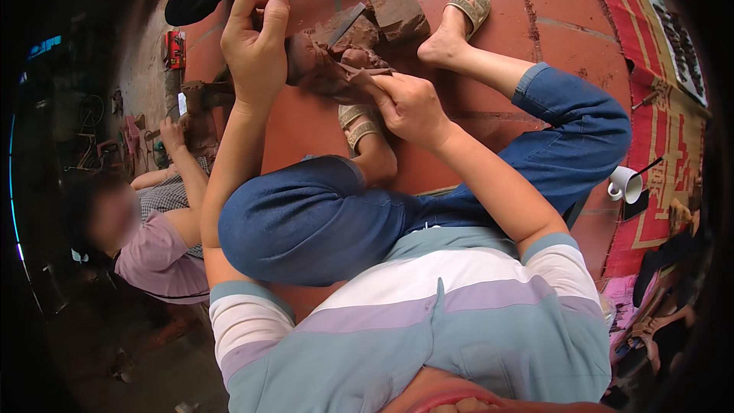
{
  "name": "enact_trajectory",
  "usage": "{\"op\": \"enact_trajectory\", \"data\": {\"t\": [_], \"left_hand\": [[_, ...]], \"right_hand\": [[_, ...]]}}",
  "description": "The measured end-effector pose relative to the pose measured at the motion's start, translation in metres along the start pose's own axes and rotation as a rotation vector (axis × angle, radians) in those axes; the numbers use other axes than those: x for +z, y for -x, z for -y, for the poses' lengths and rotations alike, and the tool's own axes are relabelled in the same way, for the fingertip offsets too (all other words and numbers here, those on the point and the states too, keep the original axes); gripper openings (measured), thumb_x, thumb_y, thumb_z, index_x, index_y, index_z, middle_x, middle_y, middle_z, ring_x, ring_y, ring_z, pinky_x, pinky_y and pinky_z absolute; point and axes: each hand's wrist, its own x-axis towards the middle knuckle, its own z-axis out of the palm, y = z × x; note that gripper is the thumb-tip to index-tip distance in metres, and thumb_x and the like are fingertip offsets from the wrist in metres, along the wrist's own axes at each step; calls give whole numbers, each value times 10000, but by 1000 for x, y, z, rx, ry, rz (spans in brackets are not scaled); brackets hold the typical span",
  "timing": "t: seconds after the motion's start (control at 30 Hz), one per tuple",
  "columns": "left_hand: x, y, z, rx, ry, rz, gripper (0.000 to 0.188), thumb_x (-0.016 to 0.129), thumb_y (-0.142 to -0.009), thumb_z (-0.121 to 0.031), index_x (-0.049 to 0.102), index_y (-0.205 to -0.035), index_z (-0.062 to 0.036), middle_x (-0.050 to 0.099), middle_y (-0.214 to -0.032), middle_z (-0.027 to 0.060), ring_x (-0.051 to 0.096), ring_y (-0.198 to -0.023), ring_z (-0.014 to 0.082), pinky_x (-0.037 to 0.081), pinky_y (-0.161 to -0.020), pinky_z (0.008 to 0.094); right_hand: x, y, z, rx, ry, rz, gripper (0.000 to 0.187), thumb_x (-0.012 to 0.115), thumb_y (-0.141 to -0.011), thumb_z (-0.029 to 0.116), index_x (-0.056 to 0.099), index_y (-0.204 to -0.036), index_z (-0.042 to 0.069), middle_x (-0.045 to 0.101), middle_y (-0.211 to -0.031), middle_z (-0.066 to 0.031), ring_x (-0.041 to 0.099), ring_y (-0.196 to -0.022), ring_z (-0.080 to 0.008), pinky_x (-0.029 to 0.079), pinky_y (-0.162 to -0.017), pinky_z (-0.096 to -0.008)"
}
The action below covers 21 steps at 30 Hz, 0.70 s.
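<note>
Between my hands lies a reddish-brown carved piece [310, 61], rounded and lumpy, looking like wood. My right hand [413, 107] is closed, its thumb and fingers pinching a thin, folded brown strip [365, 76] that lies against the carved piece. Whether this strip is cloth or sandpaper I cannot tell. My left hand [258, 46] is raised at the carved piece's left side. Its fingers are curled and the index fingertip comes close to the thumb; anything inside them is hidden. Just beyond the carved piece are a brown block [397, 11] and a flat grey-edged bar [348, 25].
Red floor tiles [566, 61] surround my sandalled feet. On the right, a white mug [627, 185] stands by a red and tan mat [661, 138]. At the left sits another person [157, 252] among tools, with a red box [175, 50] farther off.
</note>
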Motion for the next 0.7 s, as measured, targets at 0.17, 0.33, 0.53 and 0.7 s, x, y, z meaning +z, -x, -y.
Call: {"op": "enact_trajectory", "data": {"t": [0.17,0.33,0.53,0.7], "left_hand": [[-6,1,-1,0,45,-3,114,591,-932,-106,644,-1006,-36,570,-830,-21,513,-772,39,405,-689,175],[-2,0,-1,-51,30,29,114,590,-933,-104,647,-1006,-37,560,-816,-28,503,-764,33,391,-686,172],[-5,3,-4,-27,24,16,110,579,-926,-83,649,-1004,-49,557,-836,-35,491,-759,30,390,-699,174],[-4,5,-5,-73,54,38,111,590,-923,-78,643,-1015,-45,560,-847,-35,487,-756,27,391,-693,174]], "right_hand": [[-16,-5,-5,194,-270,-46,142,590,-884,134,695,-908,41,664,-771,-156,649,-664,-315,509,-589,-389],[15,-6,-3,6,-156,-10,138,610,-874,150,695,-953,75,671,-790,-121,652,-698,-296,511,-619,-383],[-28,-5,-18,337,-356,27,172,580,-901,133,707,-985,53,692,-871,-96,671,-778,-267,518,-670,-316],[7,-3,-25,-188,16,66,165,636,-852,194,709,-992,148,659,-779,-68,642,-703,-235,514,-635,-349]]}}
